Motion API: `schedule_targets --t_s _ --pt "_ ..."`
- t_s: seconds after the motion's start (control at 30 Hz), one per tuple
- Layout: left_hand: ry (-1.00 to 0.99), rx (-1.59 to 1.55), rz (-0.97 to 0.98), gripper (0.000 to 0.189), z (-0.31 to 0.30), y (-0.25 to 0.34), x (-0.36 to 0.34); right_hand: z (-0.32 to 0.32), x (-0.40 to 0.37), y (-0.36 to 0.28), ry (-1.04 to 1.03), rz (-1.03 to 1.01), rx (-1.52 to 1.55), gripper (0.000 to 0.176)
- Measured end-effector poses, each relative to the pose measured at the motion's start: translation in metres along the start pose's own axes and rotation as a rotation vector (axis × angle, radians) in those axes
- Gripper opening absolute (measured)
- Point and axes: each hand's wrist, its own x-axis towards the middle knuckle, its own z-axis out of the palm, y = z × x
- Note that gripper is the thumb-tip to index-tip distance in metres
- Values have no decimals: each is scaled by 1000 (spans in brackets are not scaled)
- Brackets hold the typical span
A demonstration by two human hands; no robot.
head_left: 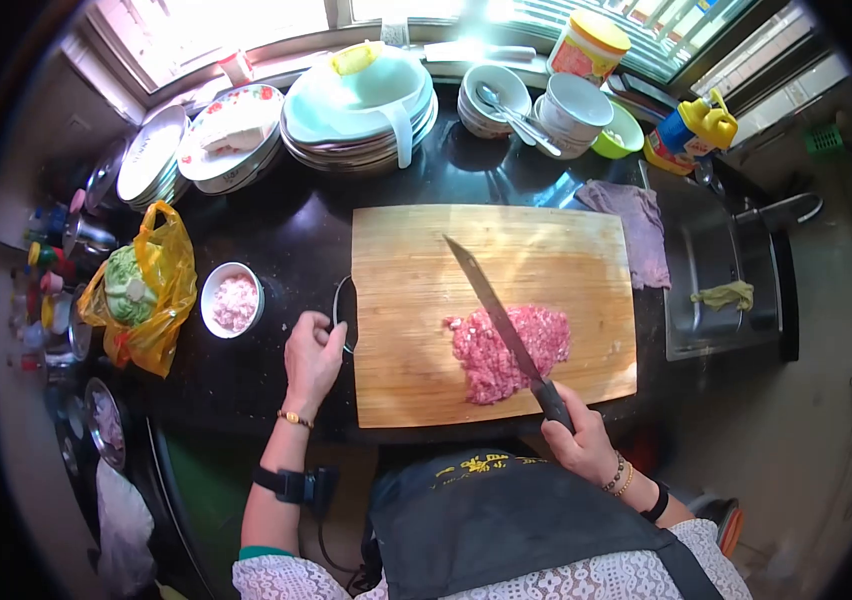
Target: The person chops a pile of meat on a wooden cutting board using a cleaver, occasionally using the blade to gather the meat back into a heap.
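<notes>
**Fingers wrapped on knife handle, mince on board**

Head view: right-hand fingers (574, 428) are clenched round the dark handle of a knife (491, 300). The right hand (586, 445) sits at the near edge of the cutting board (416, 270). The long blade runs diagonally up-left, lying across the pile of minced meat (531, 335). The mince sits on the near-right part of the board, and the blade tip reaches past it toward the board's middle.

The left hand (311, 358) is on the black counter (286, 235) at the board's left edge, fingers loosely curled. Can't tell if they grip the board.

A small white bowl (233, 300) with more mince is just left of that hand. A yellow bag (161, 265) holding a cabbage is further left. Stacked plates (356, 115) and bowls (491, 95) are at the back by the window. A purple cloth (636, 225) touches the board's right side, with the sink (716, 290) beyond it.
</notes>
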Motion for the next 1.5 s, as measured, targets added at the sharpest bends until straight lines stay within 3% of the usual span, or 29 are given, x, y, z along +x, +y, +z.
schedule_targets --t_s 0.1,0.17,0.2,0.23,0.33,0.43,0.57,0.7,0.8,0.97,1.07,1.17,1.27,1.5 --pt "83 -16 -29 18 12 -14 -33 -8 6 22 29 -202 -46 46" --pt "176 19 26 16 18 -15 -50 -16 18 29 -126 48 -32 44" --pt "158 -5 -88 19 19 -11 -59 -21 25 27 -204 173 -29 43" --pt "193 16 -67 19 20 -9 -65 -28 24 19 -262 295 62 39" --pt "261 106 -28 18 25 -4 -84 -42 22 16 -192 -120 -14 37" --pt "345 178 42 17 34 -6 -92 -36 32 21 -209 -138 -58 36" --pt "433 212 105 16 42 -10 -93 -48 48 24 -388 31 -87 38" --pt "515 217 156 17 45 -7 -91 -60 33 3 -342 -167 -25 36" --pt "489 204 107 17 45 -8 -93 -43 51 39 -338 -121 -224 36" --pt "492 194 96 17 45 -9 -94 -63 34 6 -377 -161 -136 34" --pt "504 187 111 17 47 -9 -95 -50 44 31 -339 -198 -197 37" --pt "513 181 89 17 45 -12 -93 -55 48 22 -399 -66 -212 35" --pt "505 180 98 17 48 -12 -93 -66 37 7 -397 -157 -149 34" --pt "511 184 92 18 44 -10 -94 -54 44 22 -411 -75 -174 33"
